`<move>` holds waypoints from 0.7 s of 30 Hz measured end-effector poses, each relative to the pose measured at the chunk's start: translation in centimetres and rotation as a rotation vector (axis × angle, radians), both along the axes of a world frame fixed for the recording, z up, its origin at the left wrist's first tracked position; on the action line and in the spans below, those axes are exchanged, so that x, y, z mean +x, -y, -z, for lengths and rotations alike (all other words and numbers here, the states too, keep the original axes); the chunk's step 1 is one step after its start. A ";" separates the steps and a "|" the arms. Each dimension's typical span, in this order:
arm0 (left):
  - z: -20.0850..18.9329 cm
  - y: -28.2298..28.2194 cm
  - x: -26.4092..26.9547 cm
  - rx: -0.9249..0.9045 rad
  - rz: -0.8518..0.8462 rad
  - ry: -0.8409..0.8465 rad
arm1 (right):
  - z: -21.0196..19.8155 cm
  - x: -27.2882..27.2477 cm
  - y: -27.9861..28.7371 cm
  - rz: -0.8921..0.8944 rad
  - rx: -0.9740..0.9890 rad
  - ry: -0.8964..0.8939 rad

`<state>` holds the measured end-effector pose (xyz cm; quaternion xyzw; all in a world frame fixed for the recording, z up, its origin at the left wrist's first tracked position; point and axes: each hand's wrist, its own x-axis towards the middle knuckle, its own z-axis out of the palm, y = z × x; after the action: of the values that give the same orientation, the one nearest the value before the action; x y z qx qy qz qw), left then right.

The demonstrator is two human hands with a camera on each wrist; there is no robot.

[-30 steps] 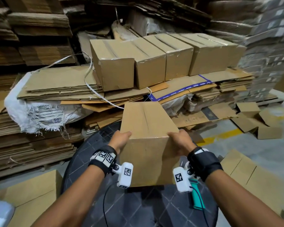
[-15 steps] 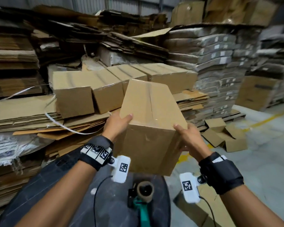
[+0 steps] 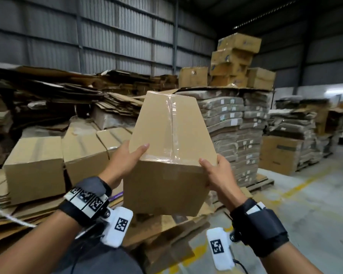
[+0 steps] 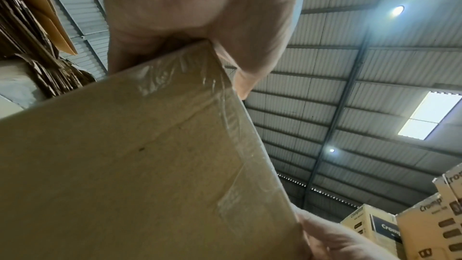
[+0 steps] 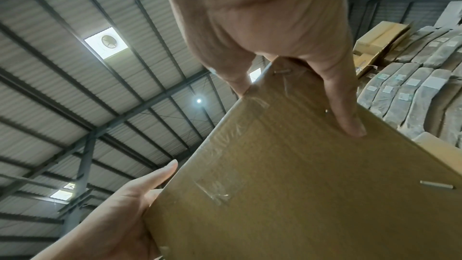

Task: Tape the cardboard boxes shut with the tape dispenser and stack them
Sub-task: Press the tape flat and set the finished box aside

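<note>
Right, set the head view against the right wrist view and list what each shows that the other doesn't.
Only the head view shows the row of taped boxes on flattened cardboard, the yellow floor line and both wristbands.

Only the right wrist view shows the roof lamp, the wall fan and metal staples in the held box's side.

Both show the held box with clear tape, gripped by the left hand and right hand.

Both forearms reach forward and up, each wrist wrapped in a dark band with a white tagged camera hanging beneath. The left hand (image 3: 125, 161) grips the near left corner of the taped box (image 3: 166, 155), thumb lying along its top face. The right hand (image 3: 218, 175) clasps the near right corner, thumb over the top edge, fingers pressed against the side.
</note>
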<state>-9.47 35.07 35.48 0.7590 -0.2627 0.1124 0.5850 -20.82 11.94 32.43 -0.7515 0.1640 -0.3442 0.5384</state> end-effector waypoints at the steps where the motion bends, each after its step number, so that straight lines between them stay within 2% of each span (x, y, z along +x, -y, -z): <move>1: -1.0 0.6 0.6 -0.002 0.051 -0.001 | -0.8 0.7 0.9 -0.008 -0.006 0.005; 5: -4.8 3.1 4.4 0.043 0.223 0.073 | -4.7 5.0 5.2 0.002 -0.051 0.032; 8: -6.9 5.4 8.4 0.164 0.261 0.166 | -7.9 9.4 8.3 -0.020 -0.071 0.071; 12: -8.3 9.2 16.1 0.179 0.112 0.184 | -11.1 16.5 12.4 -0.017 -0.116 0.105; 16: -8.3 13.4 23.5 0.134 0.091 0.199 | -12.9 23.5 16.4 -0.008 -0.172 0.149; 21: -8.4 19.2 30.5 0.133 -0.031 0.300 | -14.2 31.5 20.9 0.059 -0.390 0.207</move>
<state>20.99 15.86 43.83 0.7747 -0.3423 0.2160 0.4858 10.72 -8.92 46.64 -0.7969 0.0603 -0.4604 0.3865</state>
